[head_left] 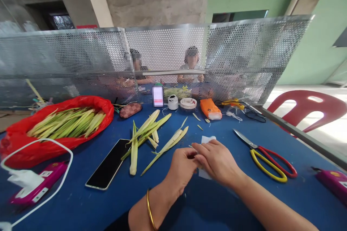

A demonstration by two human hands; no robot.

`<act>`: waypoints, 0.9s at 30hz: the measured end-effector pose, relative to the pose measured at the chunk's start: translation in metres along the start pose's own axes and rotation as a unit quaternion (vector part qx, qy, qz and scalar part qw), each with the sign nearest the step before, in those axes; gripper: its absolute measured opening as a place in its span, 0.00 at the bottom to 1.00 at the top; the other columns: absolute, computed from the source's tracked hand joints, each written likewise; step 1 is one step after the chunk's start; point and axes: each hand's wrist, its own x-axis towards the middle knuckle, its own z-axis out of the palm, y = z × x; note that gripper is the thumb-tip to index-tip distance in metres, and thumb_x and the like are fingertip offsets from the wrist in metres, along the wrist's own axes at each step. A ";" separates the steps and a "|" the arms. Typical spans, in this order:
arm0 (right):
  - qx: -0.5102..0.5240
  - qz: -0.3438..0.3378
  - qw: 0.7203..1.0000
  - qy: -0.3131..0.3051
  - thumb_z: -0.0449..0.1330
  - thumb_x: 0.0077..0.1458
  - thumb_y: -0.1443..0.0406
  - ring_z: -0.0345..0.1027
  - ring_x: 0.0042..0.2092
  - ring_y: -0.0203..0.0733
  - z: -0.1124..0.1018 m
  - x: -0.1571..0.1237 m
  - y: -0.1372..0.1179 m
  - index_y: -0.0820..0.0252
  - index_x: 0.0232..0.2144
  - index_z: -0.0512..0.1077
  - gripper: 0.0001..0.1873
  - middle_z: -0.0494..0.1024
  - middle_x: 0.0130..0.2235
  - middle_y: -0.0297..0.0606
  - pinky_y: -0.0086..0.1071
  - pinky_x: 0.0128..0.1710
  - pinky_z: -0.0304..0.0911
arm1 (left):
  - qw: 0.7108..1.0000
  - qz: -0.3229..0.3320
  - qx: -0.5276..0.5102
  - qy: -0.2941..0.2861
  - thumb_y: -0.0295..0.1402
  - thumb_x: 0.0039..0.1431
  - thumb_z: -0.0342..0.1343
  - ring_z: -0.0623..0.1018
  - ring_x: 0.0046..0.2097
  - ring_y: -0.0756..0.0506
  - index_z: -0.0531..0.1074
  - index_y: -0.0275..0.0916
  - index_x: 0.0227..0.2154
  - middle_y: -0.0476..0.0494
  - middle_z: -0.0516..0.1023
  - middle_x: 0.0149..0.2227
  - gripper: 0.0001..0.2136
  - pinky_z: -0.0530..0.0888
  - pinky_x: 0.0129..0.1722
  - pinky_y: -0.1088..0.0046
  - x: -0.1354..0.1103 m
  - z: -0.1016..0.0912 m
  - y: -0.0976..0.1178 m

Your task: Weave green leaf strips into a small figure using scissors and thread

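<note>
My left hand point(182, 169), with a gold bangle at the wrist, has its fingers bent in a pinch. Laid over its fingertips, my right hand point(218, 160) is closed too. What they grip is hidden, though a thin pale tip pokes out between them. White tissue point(208, 139) shows behind and below my right hand; whether it is held or lies on the table, I cannot tell. Left of the hands lie pale corn husk leaves point(173, 140), and further left a crossed pile of husks point(135, 151). Scissors point(267, 158) with red and yellow handles lie open to the right.
A red plastic bag point(104, 110) full of husks and a black phone point(110, 166) occupy the left. Along the perforated metal screen point(165, 50) stand a lit phone point(157, 95), a tape roll point(188, 104) and an orange tissue pack point(210, 108). People sit behind the screen.
</note>
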 end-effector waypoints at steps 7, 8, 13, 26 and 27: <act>0.081 0.075 0.991 -0.080 0.43 0.67 0.57 0.65 0.27 0.37 -0.017 0.000 0.007 0.57 0.29 0.67 0.20 0.74 0.26 0.32 0.29 0.29 0.53 | 0.971 0.158 0.161 0.078 0.38 0.50 0.60 0.69 0.30 0.49 0.76 0.39 0.26 0.48 0.73 0.26 0.08 0.65 0.30 0.75 -0.004 -0.004 0.002; 0.066 0.079 0.991 -0.080 0.43 0.67 0.56 0.64 0.26 0.37 -0.017 0.000 0.008 0.57 0.27 0.66 0.21 0.72 0.25 0.32 0.29 0.28 0.52 | 0.969 0.163 0.164 0.087 0.38 0.50 0.60 0.70 0.30 0.49 0.75 0.40 0.26 0.48 0.74 0.27 0.07 0.65 0.30 0.75 -0.005 -0.005 0.003; 0.065 0.083 0.992 -0.070 0.41 0.68 0.56 0.64 0.27 0.37 -0.013 -0.002 0.012 0.57 0.24 0.62 0.22 0.70 0.25 0.32 0.28 0.27 0.51 | 0.995 0.052 0.085 -0.003 0.46 0.51 0.59 0.70 0.22 0.50 0.68 0.40 0.24 0.50 0.73 0.21 0.14 0.65 0.23 0.76 -0.003 -0.006 0.007; 0.100 0.113 0.984 -0.096 0.47 0.65 0.56 0.57 0.24 0.34 -0.041 -0.008 0.053 0.56 0.23 0.61 0.19 0.65 0.22 0.29 0.27 0.25 0.50 | 0.995 0.059 0.083 0.006 0.39 0.48 0.61 0.70 0.20 0.52 0.69 0.38 0.21 0.50 0.73 0.19 0.10 0.67 0.22 0.77 0.003 -0.021 0.019; 0.085 0.138 0.984 -0.075 0.48 0.64 0.55 0.57 0.23 0.35 -0.043 -0.009 0.057 0.56 0.22 0.61 0.19 0.64 0.21 0.28 0.28 0.24 0.50 | 0.995 0.060 0.076 0.016 0.39 0.48 0.61 0.70 0.20 0.52 0.69 0.38 0.21 0.50 0.73 0.19 0.11 0.67 0.22 0.77 0.004 -0.022 0.019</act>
